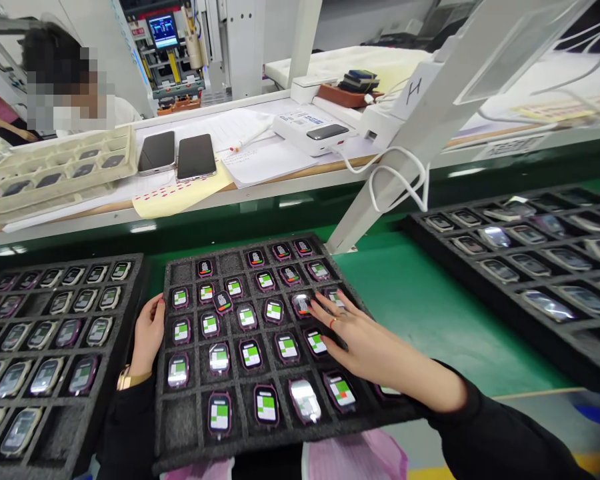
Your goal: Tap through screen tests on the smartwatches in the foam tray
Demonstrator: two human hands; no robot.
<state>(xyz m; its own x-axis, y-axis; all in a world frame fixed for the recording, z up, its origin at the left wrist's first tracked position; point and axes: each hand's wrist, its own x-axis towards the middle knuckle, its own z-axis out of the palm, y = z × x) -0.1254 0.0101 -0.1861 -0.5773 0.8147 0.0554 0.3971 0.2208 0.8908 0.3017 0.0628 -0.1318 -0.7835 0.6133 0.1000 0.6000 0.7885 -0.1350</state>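
A black foam tray [196,427] lies in front of me, its cells filled with several small smartwatch bodies [251,354] whose screens are lit green and white. My right hand [363,337] lies flat over the tray's right side, fingers stretched out, fingertips touching a watch [303,304] in the third row. A ring sits on one finger. My left hand [149,333] rests against the tray's left edge, fingers curled on the rim. One watch [223,301] lies tilted across a cell divider.
A second foam tray of watches [45,347] lies at the left and a third [530,267] at the right on the green belt [430,307]. Behind stand a shelf with two phones [177,157], papers, a white device [313,130], a slanted white post [430,127], and a seated person [60,80].
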